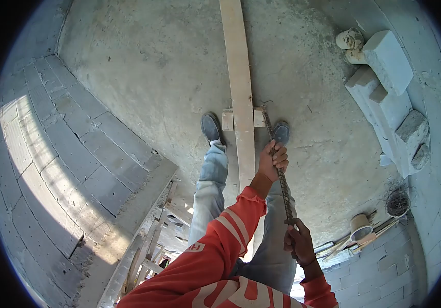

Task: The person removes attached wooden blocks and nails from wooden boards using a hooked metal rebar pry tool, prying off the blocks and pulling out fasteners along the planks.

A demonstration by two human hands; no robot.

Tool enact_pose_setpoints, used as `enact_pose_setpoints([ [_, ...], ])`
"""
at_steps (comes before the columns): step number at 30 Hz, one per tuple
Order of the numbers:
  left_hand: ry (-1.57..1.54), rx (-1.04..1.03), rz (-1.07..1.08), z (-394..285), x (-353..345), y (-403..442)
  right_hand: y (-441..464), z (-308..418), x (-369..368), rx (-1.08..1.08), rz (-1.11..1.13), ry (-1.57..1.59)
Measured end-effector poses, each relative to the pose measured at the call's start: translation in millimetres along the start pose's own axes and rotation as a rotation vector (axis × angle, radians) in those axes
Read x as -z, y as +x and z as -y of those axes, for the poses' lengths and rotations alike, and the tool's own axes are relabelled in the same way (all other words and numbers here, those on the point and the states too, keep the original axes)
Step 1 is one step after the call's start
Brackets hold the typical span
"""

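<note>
As we looked down along the plank [238,77], the ribbed bar [285,192] lay wholly to its right, slanting so that the far end came close to the plank while the near end stood farther out, towards our body. Our left hand [270,163] was the one nearer the plank and the far end; we had its fingers closed round the bar's middle stretch, with no gap showing between them. Our right hand [302,244] was lower, farther right of the plank, its fingers bent round the bar near its close end, though we could not tell how firmly they pressed. Beyond our left hand, the bar's tip came up beside the small wooden block [259,118] at the plank's right edge; whether they touched, we could not tell. Our right shoe [282,133] was just right of the bar.
</note>
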State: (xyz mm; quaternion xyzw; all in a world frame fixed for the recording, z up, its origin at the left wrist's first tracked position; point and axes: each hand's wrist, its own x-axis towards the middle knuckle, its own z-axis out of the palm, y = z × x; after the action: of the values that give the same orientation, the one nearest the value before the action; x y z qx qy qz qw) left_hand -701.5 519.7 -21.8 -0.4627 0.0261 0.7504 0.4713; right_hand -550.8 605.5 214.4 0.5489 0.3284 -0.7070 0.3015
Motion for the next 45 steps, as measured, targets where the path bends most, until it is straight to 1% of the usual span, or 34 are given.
enact_pose_setpoints([
  [1, -0.159, 0.032, 0.125, -7, 1, -6, -5, 10, -8, -0.183, 0.161, 0.399],
  [2, -0.316, 0.063, 0.252, -16, 1, -13, -9, 20, -25, -0.272, 0.237, 0.636],
  [3, -0.329, 0.058, 0.256, -29, 3, -20, -4, 22, -41, -0.277, 0.231, 0.625],
  [5, -0.309, 0.062, 0.098, -62, 12, -30, 8, 27, -78, -0.348, 0.231, 0.651],
  [6, -0.142, 0.040, -0.108, -82, 17, -35, 13, 34, -107, -0.359, 0.192, 0.646],
  [7, -0.149, 0.050, -0.109, -98, 12, -40, 23, 30, -138, -0.359, 0.158, 0.635],
  [8, 0.294, 0.045, -0.431, -114, 4, -45, 33, 24, -174, -0.326, 0.122, 0.613],
  [9, 0.745, 0.040, -0.744, -129, -2, -55, 40, 19, -216, -0.311, 0.005, 0.640],
  [10, 1.140, 0.020, -0.747, -143, -3, -67, 52, 8, -256, -0.234, -0.048, 0.621],
  [11, 1.141, 0.033, -0.743, -163, 5, -74, 64, -3, -295, -0.178, -0.097, 0.605],
  [12, 1.559, -0.003, -0.675, -185, 20, -79, 80, -24, -329, -0.137, -0.090, 0.628],
  [13, 1.975, -0.044, -0.572, -210, 30, -86, 95, -19, -368, -0.128, -0.090, 0.683],
  [14, 1.806, 0.090, -0.462, -232, 1, -102, 110, -15, -401, -0.122, -0.092, 0.739],
  [15, 1.711, 0.284, -0.469, -257, -8, -103, 141, -56, -418, -0.246, 0.172, 0.894],
  [16, 1.754, 0.376, -0.419, -280, -15, -106, 165, -59, -443, -0.313, 0.245, 0.902],
  [17, 1.796, 0.467, -0.367, -303, -17, -105, 183, -49, -470, -0.184, 0.261, 0.984],
  [18, 1.802, 0.489, -0.362, -326, -11, -101, 201, -38, -496, -0.048, 0.276, 1.061],
  [20, 2.241, 0.260, -0.023, -360, 8, -92, 279, -89, -530, -0.208, 0.597, 1.373],
  [21, 2.237, 0.286, -0.014, -371, 2, -91, 295, -83, -540, -0.195, 0.634, 1.405],
  [23, 2.353, 0.374, -0.214, -390, -11, -82, 326, -69, -555, -0.135, 0.589, 1.364],
  [27, 2.435, 0.383, -0.182, -430, -3, -50, 379, -46, -574, -0.059, 0.540, 1.349],
  [29, 2.531, 0.479, -0.252, -444, -2, -31, 401, -40, -580, -0.036, 0.525, 1.341],
  [31, 2.518, 0.486, -0.228, -449, -8, -16, 416, -36, -583, -0.025, 0.510, 1.338],
  [34, 2.545, 0.566, -0.222, -447, -27, -2, 434, -33, -584, -0.008, 0.486, 1.336],
  [36, 2.554, 0.537, -0.216, -451, -29, 3, 444, -31, -585, -0.005, 0.482, 1.344],
  [39, 2.533, 0.502, -0.147, -465, -14, 9, 458, -29, -585, 0.010, 0.477, 1.343],
  [43, 2.526, 0.596, -0.182, -478, -6, 11, 474, -29, -590, 0.017, 0.478, 1.370],
  [45, 2.561, 0.579, -0.176, -478, -1, 17, 483, -30, -590, 0.021, 0.480, 1.370],
])
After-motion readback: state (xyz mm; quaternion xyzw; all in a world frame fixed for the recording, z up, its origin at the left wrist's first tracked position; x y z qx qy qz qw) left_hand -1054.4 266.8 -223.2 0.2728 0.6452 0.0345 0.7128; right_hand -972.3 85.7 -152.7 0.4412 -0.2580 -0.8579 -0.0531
